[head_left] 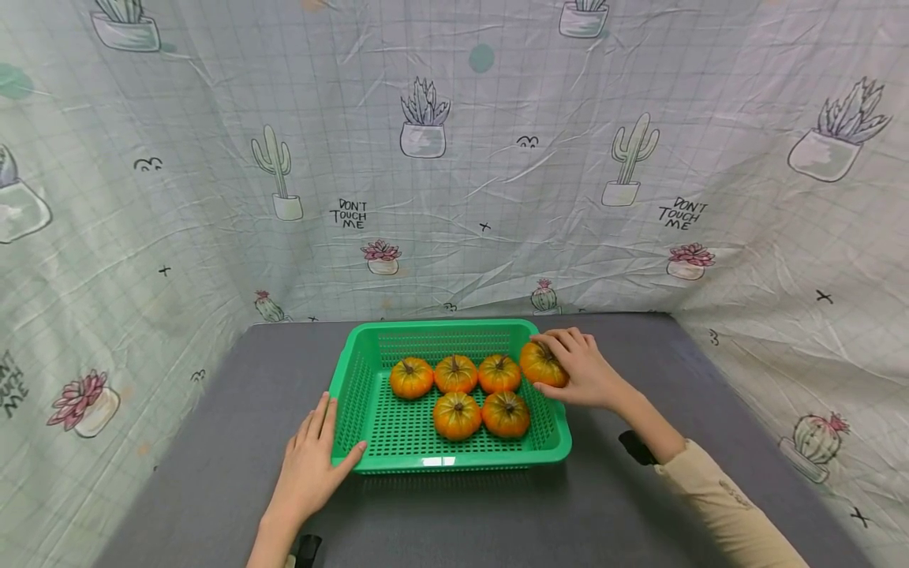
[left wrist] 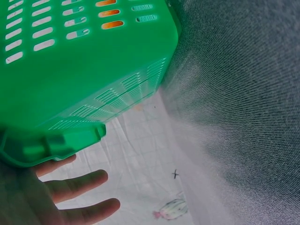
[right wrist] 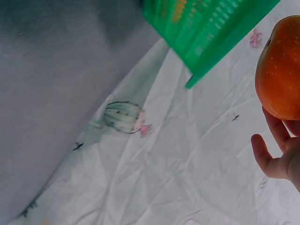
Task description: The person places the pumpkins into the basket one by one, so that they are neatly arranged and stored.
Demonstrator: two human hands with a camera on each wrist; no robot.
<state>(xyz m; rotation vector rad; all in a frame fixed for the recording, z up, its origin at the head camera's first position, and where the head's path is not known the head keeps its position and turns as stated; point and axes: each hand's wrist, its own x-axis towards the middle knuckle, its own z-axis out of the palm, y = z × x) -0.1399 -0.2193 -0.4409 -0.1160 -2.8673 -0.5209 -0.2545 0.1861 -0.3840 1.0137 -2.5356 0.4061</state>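
A green plastic basket with slotted sides sits on the table, and several small orange pumpkins stand inside it in two rows. My right hand grips another pumpkin at the basket's right rim. In the right wrist view this pumpkin is off the table, with the fingers curled at its side. My left hand rests at the basket's front left corner, thumb over the rim and fingers extended along the left side. The left wrist view shows these straight fingers beside the basket's rim.
A dark grey table lies under the basket. Wrinkled pale cloth printed with potted cacti hangs behind and on both sides. Dark straps show at the wrists.
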